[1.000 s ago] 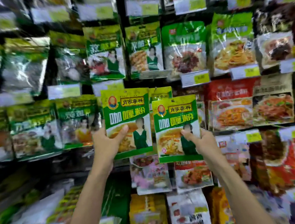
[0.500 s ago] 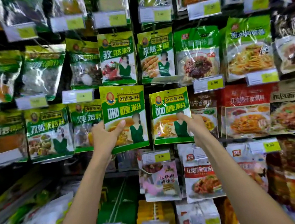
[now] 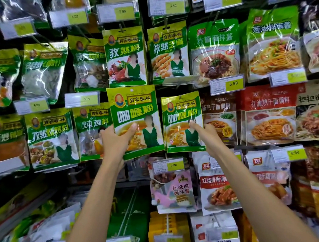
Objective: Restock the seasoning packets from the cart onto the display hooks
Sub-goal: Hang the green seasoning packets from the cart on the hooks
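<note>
My left hand (image 3: 116, 141) grips a green and yellow curry powder packet (image 3: 135, 111) by its lower left part, thumb across the front, and holds it upright in front of the display. A second, matching curry powder packet (image 3: 181, 117) hangs to the right of it, its top hole on a display hook (image 3: 180, 97). My right hand (image 3: 205, 134) rests on that packet's lower right part, a finger pressed on its front. The two packets sit side by side, nearly touching.
Rows of hanging seasoning and noodle sauce packets fill the display all round, with price tags (image 3: 226, 85) at the hook tips. Cumin packets (image 3: 125, 56) hang directly above. More packets (image 3: 173, 192) hang below my arms. A shelf with bags (image 3: 34, 216) lies lower left.
The right packet moved back against the display and now hangs on its hook. My right hand shifted to its lower right. The left packet rose a little and stays in my left hand.
</note>
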